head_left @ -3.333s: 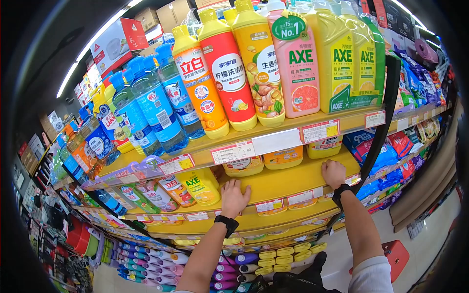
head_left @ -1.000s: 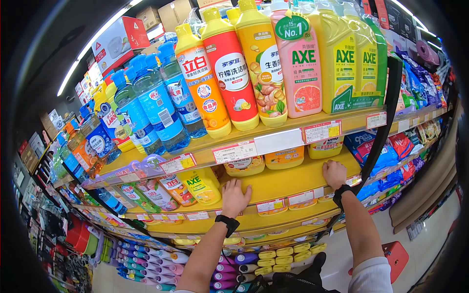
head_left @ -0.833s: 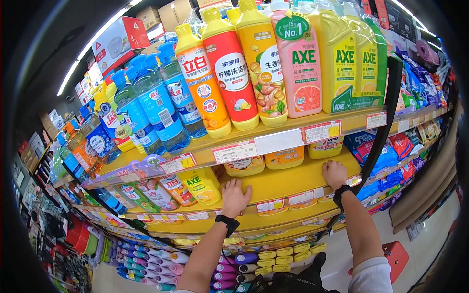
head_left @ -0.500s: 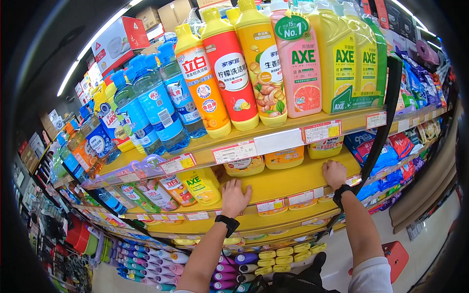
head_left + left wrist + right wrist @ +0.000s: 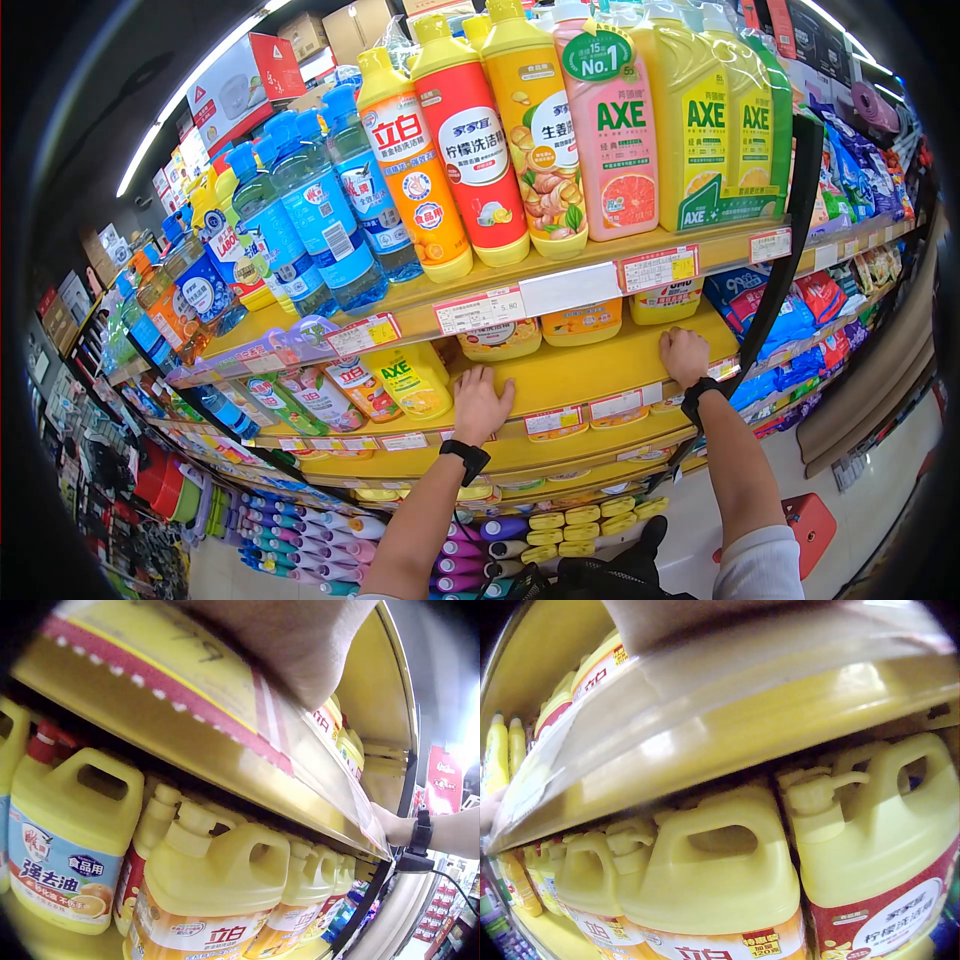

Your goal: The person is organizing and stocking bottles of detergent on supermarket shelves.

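My left hand [image 5: 480, 405] rests on a yellow shelf [image 5: 575, 385], just right of a yellow AXE dish soap bottle [image 5: 411, 383]. Toward the shelf's right end, my right hand [image 5: 686, 357] lies on the same board near a black upright. Neither hand holds anything. Behind them, a row of yellow jugs [image 5: 583, 324] is partly hidden by the shelf above. In the left wrist view, the heel of the left hand [image 5: 300, 652] sits over the label strip. The right wrist view shows only a blurred part of the right hand [image 5: 682, 622] on the shelf edge.
Tall dish soap bottles [image 5: 470, 150] line the shelf above, over a price tag strip [image 5: 570, 289]. Large pump jugs [image 5: 712, 862] stand on the shelf below. Bagged goods [image 5: 765, 310] lie beyond the black upright [image 5: 790, 240]. A red stool [image 5: 808, 530] stands on the floor.
Since the oldest frame the head view has shifted very slightly. Both hands stay in the same places on the shelf, and no bottle has moved.
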Motion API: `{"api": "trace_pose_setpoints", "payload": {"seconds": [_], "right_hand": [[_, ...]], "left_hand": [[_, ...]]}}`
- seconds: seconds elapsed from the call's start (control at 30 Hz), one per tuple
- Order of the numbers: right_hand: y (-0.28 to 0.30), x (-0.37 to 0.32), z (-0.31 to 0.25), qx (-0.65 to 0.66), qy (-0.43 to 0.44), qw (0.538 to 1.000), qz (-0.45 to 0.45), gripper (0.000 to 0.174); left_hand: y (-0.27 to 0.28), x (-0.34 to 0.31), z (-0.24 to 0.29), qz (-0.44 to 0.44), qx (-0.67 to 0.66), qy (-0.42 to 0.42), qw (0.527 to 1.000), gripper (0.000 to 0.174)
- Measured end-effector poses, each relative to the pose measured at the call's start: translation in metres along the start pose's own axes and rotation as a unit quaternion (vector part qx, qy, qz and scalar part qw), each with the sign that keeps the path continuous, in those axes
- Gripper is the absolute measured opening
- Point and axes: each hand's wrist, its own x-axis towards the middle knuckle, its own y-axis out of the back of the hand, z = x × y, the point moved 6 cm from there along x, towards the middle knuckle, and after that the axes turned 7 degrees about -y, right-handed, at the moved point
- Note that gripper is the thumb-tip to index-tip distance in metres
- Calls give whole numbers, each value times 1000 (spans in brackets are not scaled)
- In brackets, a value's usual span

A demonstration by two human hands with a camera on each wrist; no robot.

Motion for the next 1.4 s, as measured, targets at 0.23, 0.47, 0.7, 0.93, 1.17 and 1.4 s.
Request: {"api": "trace_pose_setpoints", "payload": {"seconds": [0.23, 0.47, 0.7, 0.93, 1.17, 1.4], "right_hand": [[2, -1, -1, 0, -5, 1000, -1, 32], [2, 0, -1, 2, -10, 1000, -6, 33], [-2, 0, 0, -6, -5, 1000, 1, 33], [1, -1, -1, 0, 0, 1000, 2, 33], [-5, 2, 3, 0, 0, 1000, 4, 32], [-2, 1, 1, 5, 2, 1000, 12, 30]], "left_hand": [[1, 0, 1, -3, -5, 2, 1000, 37], [-1, 0, -2, -8, 2, 3, 1000, 38], [-1, 0, -1, -8, -1, 5, 1000, 38], [1, 0, 0, 3, 0, -3, 1000, 36], [19, 8, 19, 27, 33, -72, 996, 37], [72, 62, 62, 135, 122, -163, 970, 40]]}}
